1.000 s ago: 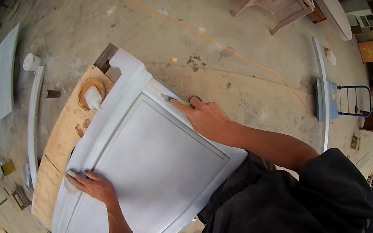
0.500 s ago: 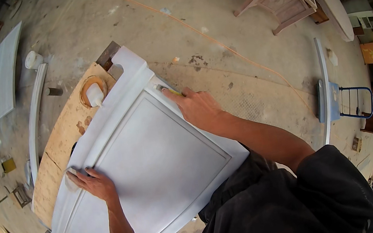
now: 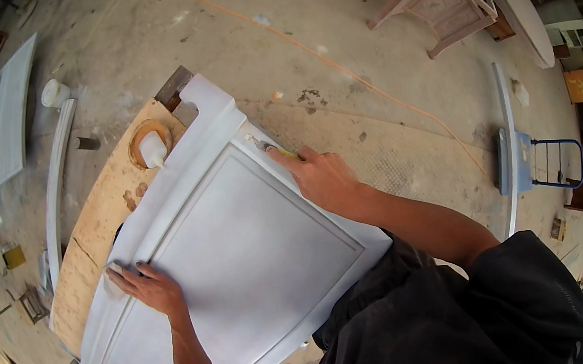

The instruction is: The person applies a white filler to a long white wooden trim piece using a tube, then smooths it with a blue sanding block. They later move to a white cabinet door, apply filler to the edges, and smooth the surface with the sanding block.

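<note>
A white-primed wooden panel with a raised rectangular moulding lies in front of me, one end cut in a curve. My right hand grips a small putty knife with a yellow handle and a greyish end. The tool's tip is close to a whitish spot near the panel's far corner. My left hand presses down on the panel's left border, fingers over a pale folded pad; I cannot tell whether it is cloth or sandpaper. A white nozzle bottle rests in a round brown dish.
Under the panel is a plywood board. White curved trim and a white tub stand left. An orange cord crosses the concrete floor. Right are a wooden chair and a blue trolley beside a long white strip.
My right hand has shifted slightly right and toward me, and more of the tool's greyish end shows. My left hand stays on the pad; the whole view has drifted slightly.
</note>
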`<state>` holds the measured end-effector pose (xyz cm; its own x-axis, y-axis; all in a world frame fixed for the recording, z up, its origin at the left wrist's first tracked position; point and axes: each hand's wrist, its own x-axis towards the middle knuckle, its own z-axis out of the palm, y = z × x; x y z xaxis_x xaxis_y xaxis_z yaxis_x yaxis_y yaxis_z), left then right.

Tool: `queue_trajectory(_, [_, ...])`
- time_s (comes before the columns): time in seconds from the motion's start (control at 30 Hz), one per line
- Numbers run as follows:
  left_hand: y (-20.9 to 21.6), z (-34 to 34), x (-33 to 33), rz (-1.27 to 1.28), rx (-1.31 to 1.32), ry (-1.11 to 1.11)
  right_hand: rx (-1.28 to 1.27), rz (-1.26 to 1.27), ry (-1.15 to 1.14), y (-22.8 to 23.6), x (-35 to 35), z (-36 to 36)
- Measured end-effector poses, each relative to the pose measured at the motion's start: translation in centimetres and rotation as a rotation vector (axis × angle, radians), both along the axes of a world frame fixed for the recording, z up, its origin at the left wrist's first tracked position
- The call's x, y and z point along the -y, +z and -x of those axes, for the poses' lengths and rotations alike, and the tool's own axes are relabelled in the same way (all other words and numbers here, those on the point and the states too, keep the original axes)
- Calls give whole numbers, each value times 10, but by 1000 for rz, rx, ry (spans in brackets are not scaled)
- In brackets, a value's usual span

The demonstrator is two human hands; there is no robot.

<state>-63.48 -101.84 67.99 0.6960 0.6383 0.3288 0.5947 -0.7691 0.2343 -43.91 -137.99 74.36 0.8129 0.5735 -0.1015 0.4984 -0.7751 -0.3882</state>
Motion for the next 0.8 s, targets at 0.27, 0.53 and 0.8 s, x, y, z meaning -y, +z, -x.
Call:
queue_trajectory(0.27, [-1,4,-1,-8,-28,21,-35,34,2,6,0,1])
queue_trajectory(0.53, [3,-1,3,4,-20,5,-31,30,-16,6,-8,-8])
queue_trajectory(0.8, [1,-2,3,-4,-3,-9,-13,1,-3,1,-14,-18])
